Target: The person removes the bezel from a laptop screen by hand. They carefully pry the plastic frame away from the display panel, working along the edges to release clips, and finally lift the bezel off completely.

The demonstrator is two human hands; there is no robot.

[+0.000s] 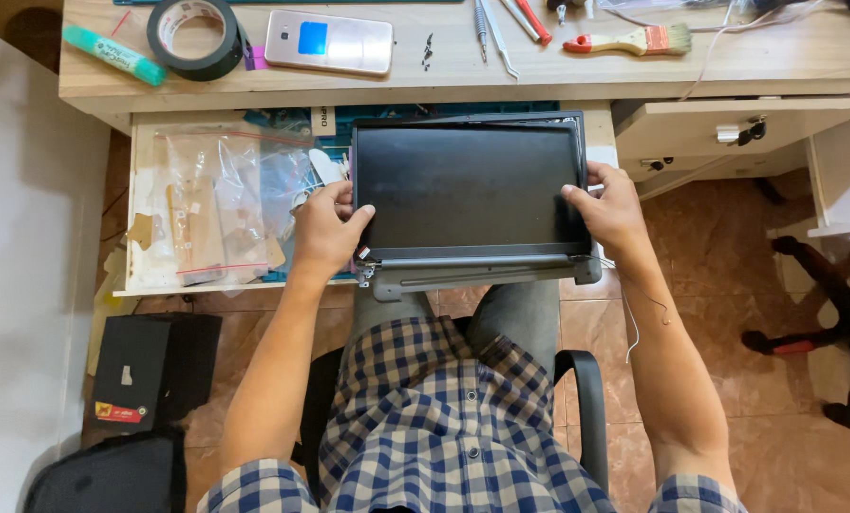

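Wooden desk (463, 71) fills the frame's top; at centre, left hand (325, 231) and right hand (610, 209) grip a dark laptop screen (468, 185) by its side edges

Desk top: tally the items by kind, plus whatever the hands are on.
Tape roll: 1
Phone: 1
Green marker: 1
Paintbrush: 1
Laptop screen panel, held by left hand and right hand: 1
Total: 5, leaving out the small hand tools cut off at the top edge.
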